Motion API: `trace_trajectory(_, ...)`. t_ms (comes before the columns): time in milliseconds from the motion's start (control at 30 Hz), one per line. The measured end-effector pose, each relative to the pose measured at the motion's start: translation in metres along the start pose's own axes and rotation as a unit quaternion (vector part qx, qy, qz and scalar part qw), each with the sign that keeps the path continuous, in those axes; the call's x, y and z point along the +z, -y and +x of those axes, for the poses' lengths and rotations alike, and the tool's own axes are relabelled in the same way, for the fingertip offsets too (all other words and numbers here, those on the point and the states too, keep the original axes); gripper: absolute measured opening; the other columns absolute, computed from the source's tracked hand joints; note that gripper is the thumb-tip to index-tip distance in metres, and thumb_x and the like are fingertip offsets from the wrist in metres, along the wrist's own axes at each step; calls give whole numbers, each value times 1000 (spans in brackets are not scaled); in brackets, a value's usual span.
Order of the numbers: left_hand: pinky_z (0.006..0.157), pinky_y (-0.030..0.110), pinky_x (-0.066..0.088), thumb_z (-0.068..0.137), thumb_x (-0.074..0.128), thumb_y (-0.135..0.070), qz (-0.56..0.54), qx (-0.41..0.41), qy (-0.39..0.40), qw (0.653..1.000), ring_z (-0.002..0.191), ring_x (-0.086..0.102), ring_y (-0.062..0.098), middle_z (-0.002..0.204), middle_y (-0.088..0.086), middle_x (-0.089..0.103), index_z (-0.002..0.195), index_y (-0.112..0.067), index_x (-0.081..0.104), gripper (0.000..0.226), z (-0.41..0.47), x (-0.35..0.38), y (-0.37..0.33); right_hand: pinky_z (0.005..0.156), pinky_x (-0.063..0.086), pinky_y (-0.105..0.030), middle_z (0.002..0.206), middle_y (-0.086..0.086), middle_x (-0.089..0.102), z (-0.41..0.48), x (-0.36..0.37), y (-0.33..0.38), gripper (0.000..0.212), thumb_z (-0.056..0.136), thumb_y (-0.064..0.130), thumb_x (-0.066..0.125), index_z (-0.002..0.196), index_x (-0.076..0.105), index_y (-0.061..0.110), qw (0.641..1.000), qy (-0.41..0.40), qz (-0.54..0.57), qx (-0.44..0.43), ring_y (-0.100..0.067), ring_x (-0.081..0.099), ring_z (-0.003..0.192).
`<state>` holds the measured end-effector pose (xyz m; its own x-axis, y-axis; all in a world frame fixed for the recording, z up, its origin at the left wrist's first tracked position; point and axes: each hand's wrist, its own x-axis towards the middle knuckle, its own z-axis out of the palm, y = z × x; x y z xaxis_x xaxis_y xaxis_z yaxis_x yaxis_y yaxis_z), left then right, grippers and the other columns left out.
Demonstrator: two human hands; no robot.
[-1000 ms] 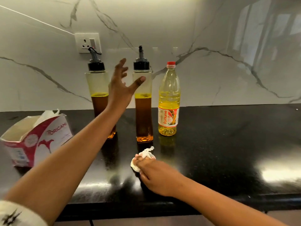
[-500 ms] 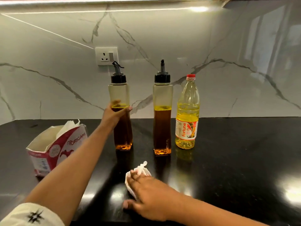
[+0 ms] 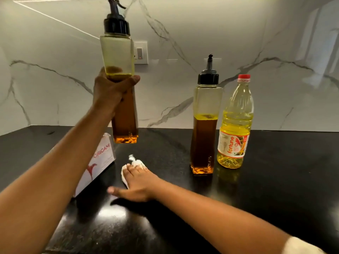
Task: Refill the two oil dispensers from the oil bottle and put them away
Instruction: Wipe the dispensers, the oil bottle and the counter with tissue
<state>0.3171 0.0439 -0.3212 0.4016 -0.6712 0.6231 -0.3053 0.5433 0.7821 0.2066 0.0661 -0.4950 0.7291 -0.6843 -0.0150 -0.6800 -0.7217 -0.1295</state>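
Head camera looks down along both forearms over a black desk (image 3: pixel 275 171). The left hand (image 3: pixel 111 88) is wrapped round the middle of the held dispenser (image 3: pixel 119 55), thumb across its front and fingers curled behind. It carries the dispenser upright in the air, base clear of the desk. The black cap and spout reach the top edge of the view, and dark amber oil fills the dispenser to about the hand's level.

Below that hand and slightly to its right, the right hand (image 3: pixel 135 182) lies flat on the desk. Its fingers are straight and pressed on a crumpled tissue (image 3: pixel 136 163), with the thumb spread out to the left. Part of the tissue sticks out beyond the fingertips.

Well to the right of the right hand the second dispenser (image 3: pixel 204 125) stands capped on the desk, over half full. The oil bottle (image 3: pixel 235 125), red-capped, stands just beside it on the far side from the hand; whether they touch I cannot tell. Left of the right hand, partly behind the left forearm, sits a tissue box (image 3: pixel 100 165). A wall socket (image 3: pixel 141 52) shows behind the held dispenser.
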Motion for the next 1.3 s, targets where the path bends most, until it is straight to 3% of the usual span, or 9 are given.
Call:
trace_trajectory(133, 76, 41, 58, 60, 83, -49, 14, -7, -5, 1000, 82, 66, 19, 99, 5, 66, 103, -24, 53, 58, 16, -25, -4, 110, 25, -45, 136, -25, 45, 4, 7, -51, 95, 82, 78, 16, 123, 52, 0, 992, -74, -31, 96, -37, 36, 131)
trace_trajectory(267, 79, 41, 57, 66, 83, -46, 20, -28, -9, 999, 83, 65, 18, 99, 6, 66, 110, -19, 53, 60, 20, -42, 3, 118, 6, -45, 155, -22, 12, 54, -12, -73, 99, 85, 76, 16, 147, 17, -1, 967, -19, -10, 252, -34, 9, 144)
trace_trajectory(500, 78, 39, 58, 72, 80, -41, -4, -8, 11, 1000, 78, 65, 14, 86, -4, 63, 106, -21, 52, 48, 24, -47, 4, 118, 4, -38, 156, -16, 12, 13, 8, -18, 81, 93, 62, 24, 148, 15, 3, 999, -27, -19, -10, -26, 8, 145)
trace_trajectory(700, 68, 32, 59, 70, 82, -39, -32, -10, 18, 999, 70, 65, 13, 79, -4, 64, 109, -15, 55, 54, 18, -47, -6, 116, 14, -43, 151, -24, 24, 47, -8, -77, 96, 85, 75, 15, 142, 31, 0, 967, -32, -47, 250, -34, 17, 142)
trace_trajectory(800, 73, 36, 60, 73, 80, -38, -31, -13, 17, 999, 70, 66, 10, 79, -5, 64, 110, -15, 55, 50, 12, -49, -7, 110, 26, -41, 137, -22, 46, 51, -5, -15, 88, 86, 72, 18, 124, 53, 1, 993, -24, -20, 116, -35, 34, 134)
trace_trajectory(933, 73, 33, 60, 75, 79, -36, -37, -11, 22, 999, 69, 66, 5, 82, -5, 63, 114, -12, 54, 52, 7, -51, -16, 117, -4, -34, 158, -5, 4, -56, 11, 35, 81, 91, 67, 20, 151, 7, 15, 994, -10, 26, -108, -17, 1, 145)
trace_trajectory(1033, 72, 31, 59, 74, 79, -40, -33, -8, 26, 999, 76, 67, 8, 86, -4, 64, 121, -9, 54, 62, 2, -55, -25, 106, -6, -11, 156, -9, 17, -84, -1, -13, 68, 98, 51, 28, 148, 18, 7, 997, -54, 16, -45, -14, 11, 143)
trace_trajectory(1167, 74, 31, 59, 66, 78, -48, -21, -10, 22, 999, 85, 68, 14, 91, -3, 66, 122, -12, 55, 71, -10, -63, -42, 117, 13, -37, 151, -20, 27, -32, -8, -36, 86, 90, 68, 21, 142, 33, 1, 987, -26, -13, 157, -28, 22, 142)
trace_trajectory(1300, 74, 33, 60, 69, 79, -44, -22, -15, 14, 1000, 81, 68, 12, 88, -4, 66, 119, -13, 56, 63, -21, -68, -52, 110, 25, -39, 140, -21, 42, -46, 3, 64, 74, 93, 61, 29, 132, 44, 0, 999, -24, 12, -35, -32, 35, 132)
